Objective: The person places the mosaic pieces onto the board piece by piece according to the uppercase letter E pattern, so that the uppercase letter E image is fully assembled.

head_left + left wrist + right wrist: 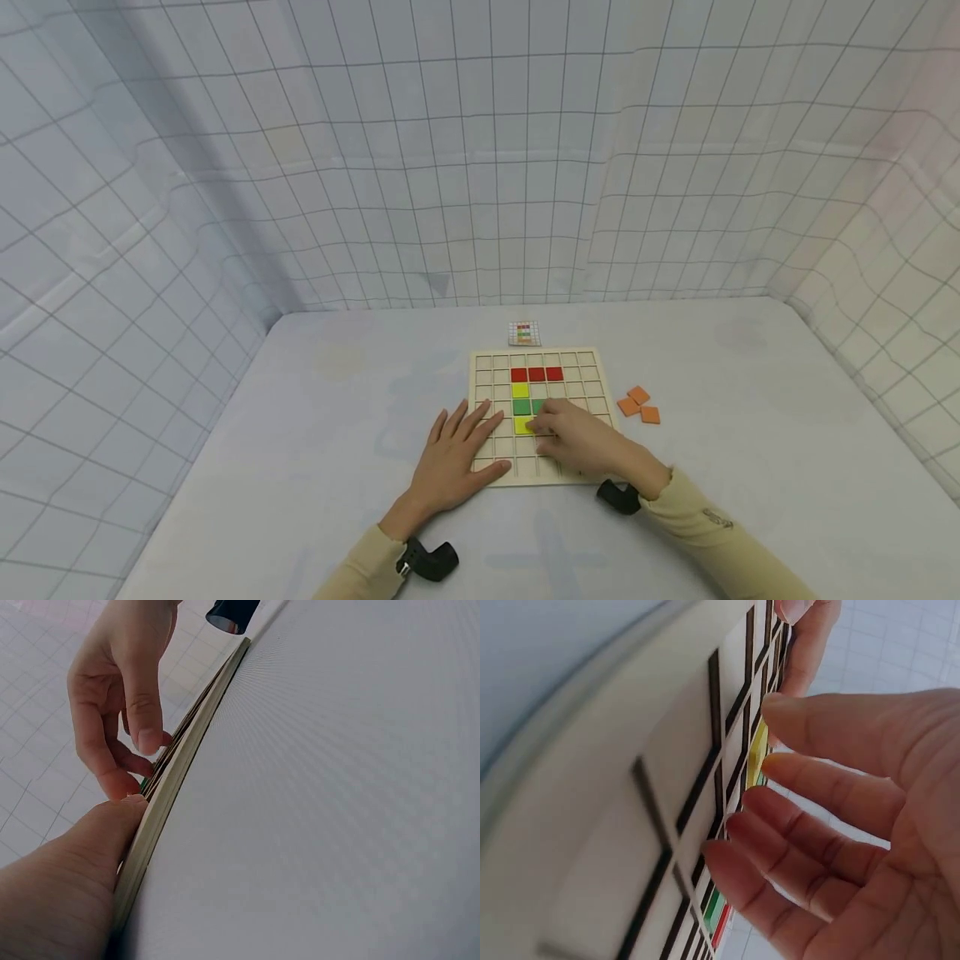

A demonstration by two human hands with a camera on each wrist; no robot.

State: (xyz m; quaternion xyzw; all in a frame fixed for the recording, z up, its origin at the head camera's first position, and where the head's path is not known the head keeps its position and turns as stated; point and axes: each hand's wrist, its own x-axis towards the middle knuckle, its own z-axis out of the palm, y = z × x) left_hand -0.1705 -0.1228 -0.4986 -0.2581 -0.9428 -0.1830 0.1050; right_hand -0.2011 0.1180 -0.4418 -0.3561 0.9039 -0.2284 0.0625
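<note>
A pale wooden grid board (pixel 484 364) lies on the table with coloured square tiles set in it. The left hand (pixel 447 462) rests spread on the board's left side, its thumb along the near edge. Over the board's middle, the right hand (pixel 581 437) touches the lower yellow tile (pixel 522 425) with its index fingertip. In the right wrist view, that yellow tile (pixel 757 756) stands by the index tip, the thumb apart from it. Green tiles (pixel 522 407), another yellow tile (pixel 520 390) and a row of red tiles (pixel 536 375) lie further up. The right hand partly hides the green row.
Three loose orange tiles (pixel 639 395) lie on the table to the right of the board. Behind the board is a small card (pixel 523 333) with a coloured grid pattern. White grid-lined cloth (pixel 480 167) hangs around the table.
</note>
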